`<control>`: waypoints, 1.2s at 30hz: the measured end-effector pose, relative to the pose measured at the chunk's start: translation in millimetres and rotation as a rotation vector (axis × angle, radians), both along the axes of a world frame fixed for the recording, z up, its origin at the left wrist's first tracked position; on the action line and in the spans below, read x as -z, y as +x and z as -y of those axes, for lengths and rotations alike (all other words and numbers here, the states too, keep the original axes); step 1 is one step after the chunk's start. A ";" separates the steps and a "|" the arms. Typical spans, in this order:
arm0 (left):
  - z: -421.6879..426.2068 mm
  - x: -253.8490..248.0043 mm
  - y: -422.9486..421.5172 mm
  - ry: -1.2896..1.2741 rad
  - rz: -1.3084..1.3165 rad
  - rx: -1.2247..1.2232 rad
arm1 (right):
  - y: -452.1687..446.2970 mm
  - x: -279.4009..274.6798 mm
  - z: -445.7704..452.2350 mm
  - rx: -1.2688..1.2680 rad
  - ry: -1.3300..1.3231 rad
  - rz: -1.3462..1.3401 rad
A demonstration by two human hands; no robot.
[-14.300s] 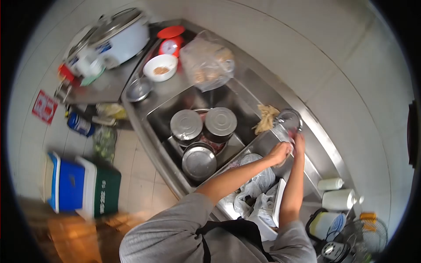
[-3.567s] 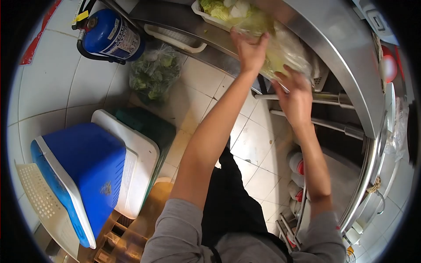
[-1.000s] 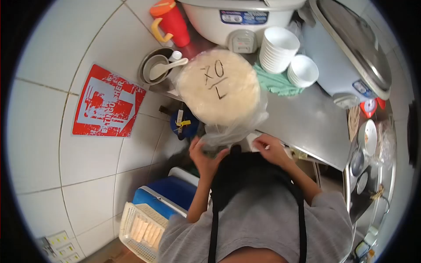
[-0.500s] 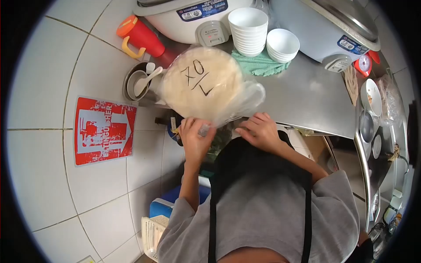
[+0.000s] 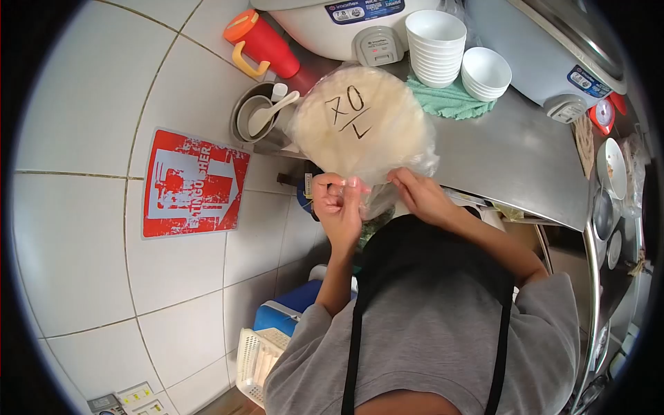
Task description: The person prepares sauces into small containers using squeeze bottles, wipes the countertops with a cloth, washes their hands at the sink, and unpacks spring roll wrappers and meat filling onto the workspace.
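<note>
A clear plastic bag (image 5: 373,194) holds a stack of round pale flat wrappers (image 5: 366,117), marked in black on top, lying at the near edge of the steel counter (image 5: 491,159). My left hand (image 5: 339,200) pinches the bag's gathered end between thumb and fingers. My right hand (image 5: 415,194) has its fingers closed on the bag's loose plastic, just right of my left hand. Both hands are in front of the wrappers, close together.
White bowls (image 5: 436,48) are stacked on a green cloth (image 5: 449,100) behind the bag, near two rice cookers (image 5: 304,24). A red tumbler (image 5: 266,48) and a metal pot (image 5: 245,114) with a white spoon stand left. Below is a blue cooler (image 5: 294,304).
The view has shifted, so the counter items appear farther right than half a second ago. My hands have come closer together, and both now pinch the plastic.
</note>
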State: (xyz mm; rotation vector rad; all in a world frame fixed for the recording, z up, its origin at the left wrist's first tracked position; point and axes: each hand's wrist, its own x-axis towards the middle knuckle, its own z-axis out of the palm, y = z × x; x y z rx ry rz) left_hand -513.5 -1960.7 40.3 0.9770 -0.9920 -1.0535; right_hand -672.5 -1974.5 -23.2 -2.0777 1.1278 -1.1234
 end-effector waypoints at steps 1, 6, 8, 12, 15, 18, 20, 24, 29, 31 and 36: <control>1.1 -2.5 -3.1 -0.026 -0.030 -0.012 | -1.4 7.7 1.8 0.013 0.113 -0.112; 2.6 -2.0 -5.5 -0.013 -0.045 0.028 | 6.2 -12.6 19.1 0.085 -0.126 -0.502; 4.2 0.3 -4.8 -0.018 -0.006 0.070 | 9.7 1.2 36.6 0.041 -0.403 -0.583; 7.8 -5.7 2.0 -0.001 0.048 0.016 | 5.6 -4.6 54.5 0.007 -0.418 -0.587; 14.8 -9.8 7.4 0.000 0.012 0.013 | 5.6 -11.1 67.3 0.098 -0.245 -0.638; 14.9 -8.5 9.8 0.019 -0.010 0.026 | 7.1 -15.5 68.3 0.098 0.014 -0.642; 16.8 -7.6 10.0 0.008 -0.033 0.036 | 6.8 -12.4 62.2 -0.012 -0.126 -0.675; 22.2 -9.9 9.3 -0.014 -0.026 0.024 | 1.8 2.6 58.9 -0.110 -0.269 -0.603; 19.8 -11.9 7.0 -0.030 -0.012 0.081 | -1.8 13.3 58.8 -0.160 -0.460 -0.615; 18.2 -10.6 4.9 -0.044 0.022 0.079 | -3.9 2.9 55.5 -0.220 -0.443 -0.665; 13.8 -6.2 6.2 -0.024 0.036 0.101 | -6.1 7.3 57.5 -0.235 -0.374 -0.692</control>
